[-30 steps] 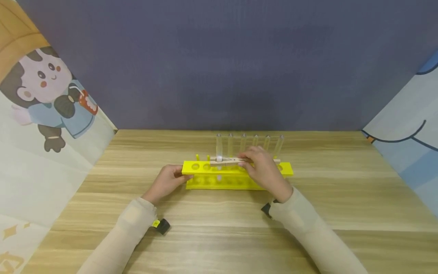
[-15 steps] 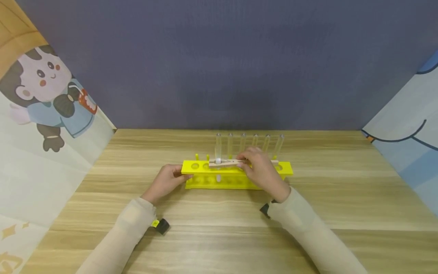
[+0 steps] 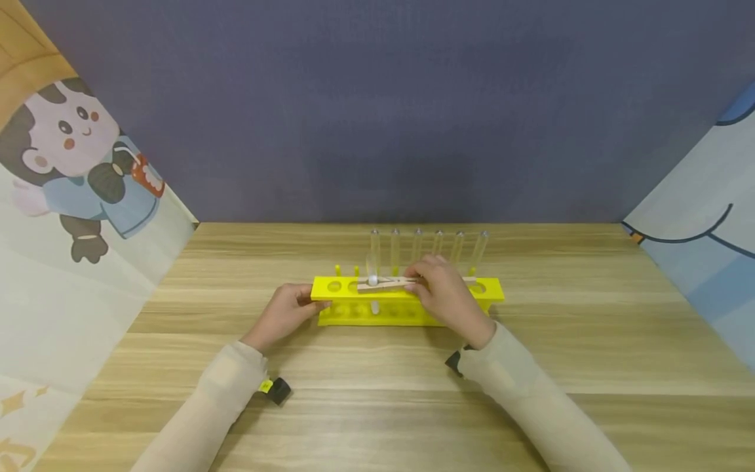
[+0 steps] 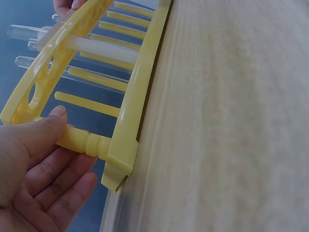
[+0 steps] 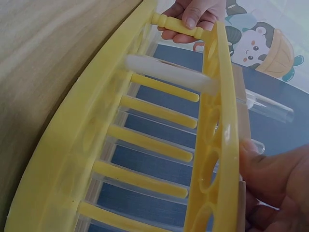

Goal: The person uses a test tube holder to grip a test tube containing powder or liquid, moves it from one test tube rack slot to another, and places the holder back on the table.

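Test tube [image 5: 169, 72] with white contents (powder or paste, unclear) stood upright in the rack's third hole from the left, lower end at or close to the base. Wooden test tube clamp [image 3: 386, 284] ran lengthwise along the top plate, its left end around the tube's upper part; touching the plate or just above, couldn't tell. Right hand [image 3: 445, 288] held the clamp pinched between thumb and fingers; far fingertips hidden. Main risk: pressure on the wrong part of the clamp could spread its jaws and let the tube slip. A slanted pull could also jam the glass on the hole's edge, maybe crack it or drag the rack along.

Yellow test tube rack [image 3: 321, 289] stood on the table. Left hand [image 3: 283, 318] gripped its left post [image 4: 79, 140], thumb against the fingers' side. A loose grip there would likely let the rack shift or tip if the tube bound.

Far side: six inverted test tubes [image 3: 395, 248] on pegs, two left pegs [image 3: 338, 269] bare. Right hand sat close in front of several; a far swing of knuckles or clamp could knock one off. Wood-grain table [image 3: 377, 406] extended near, dark panel [image 3: 377, 118] far.
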The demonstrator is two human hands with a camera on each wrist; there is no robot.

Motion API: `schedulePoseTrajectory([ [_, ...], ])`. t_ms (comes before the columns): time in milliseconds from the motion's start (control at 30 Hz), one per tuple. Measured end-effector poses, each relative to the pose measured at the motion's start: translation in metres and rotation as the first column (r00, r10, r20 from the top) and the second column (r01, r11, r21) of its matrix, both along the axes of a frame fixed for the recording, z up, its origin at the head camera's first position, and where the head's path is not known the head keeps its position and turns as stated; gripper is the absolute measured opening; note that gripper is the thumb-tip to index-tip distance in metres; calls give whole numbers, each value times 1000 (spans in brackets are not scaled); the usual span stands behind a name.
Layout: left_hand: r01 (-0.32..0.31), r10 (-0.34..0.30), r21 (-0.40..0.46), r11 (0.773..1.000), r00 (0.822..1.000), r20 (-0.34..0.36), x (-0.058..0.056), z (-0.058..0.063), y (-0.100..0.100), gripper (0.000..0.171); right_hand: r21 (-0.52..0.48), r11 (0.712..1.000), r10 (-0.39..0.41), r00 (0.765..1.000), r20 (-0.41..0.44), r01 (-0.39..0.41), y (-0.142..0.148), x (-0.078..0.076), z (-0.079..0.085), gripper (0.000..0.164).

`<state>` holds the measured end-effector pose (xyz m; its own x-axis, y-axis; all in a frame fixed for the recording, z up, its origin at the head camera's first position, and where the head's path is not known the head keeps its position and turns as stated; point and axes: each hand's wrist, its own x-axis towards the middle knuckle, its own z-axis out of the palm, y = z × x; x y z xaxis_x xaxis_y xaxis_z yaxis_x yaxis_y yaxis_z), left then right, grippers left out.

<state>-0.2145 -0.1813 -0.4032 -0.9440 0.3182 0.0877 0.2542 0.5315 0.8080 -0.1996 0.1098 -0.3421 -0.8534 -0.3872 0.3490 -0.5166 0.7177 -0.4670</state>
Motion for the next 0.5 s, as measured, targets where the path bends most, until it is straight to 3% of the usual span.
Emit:
schedulePoseTrajectory([
  [500, 1, -1, 9, 1000, 1000, 6, -1, -1, 1, 24, -8, 1000, -7, 1000, -5, 7, -1, 0, -2, 14],
])
